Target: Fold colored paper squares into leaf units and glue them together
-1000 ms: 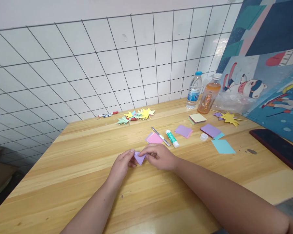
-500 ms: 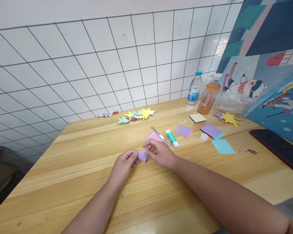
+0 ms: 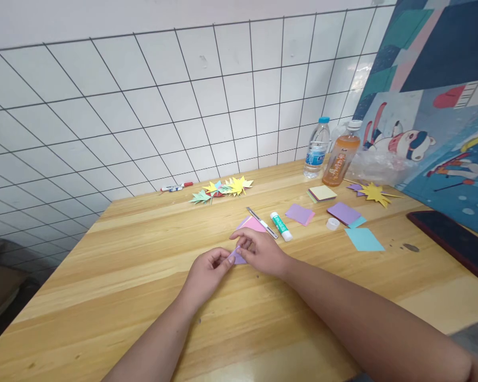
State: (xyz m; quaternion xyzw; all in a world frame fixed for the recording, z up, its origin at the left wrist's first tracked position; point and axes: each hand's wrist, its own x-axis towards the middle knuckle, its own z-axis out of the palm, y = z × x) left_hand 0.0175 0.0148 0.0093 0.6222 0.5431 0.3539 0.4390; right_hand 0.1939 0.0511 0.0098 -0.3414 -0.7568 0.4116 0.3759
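Left grip (image 3: 204,272) and right grip (image 3: 264,254) both pinch the purple paper (image 3: 239,259), which lies between them.

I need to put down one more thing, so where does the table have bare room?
Free: the table, between markers, left hand and left edge; also between both forearms. Crowded: beyond the right hand, around cutter, glue stick, coloured papers and bottles.

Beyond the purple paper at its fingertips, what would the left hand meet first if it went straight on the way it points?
Most likely the right hand, which lies just ahead of the left hand, across the purple paper. Depth is unclear, so it might pass above or below.
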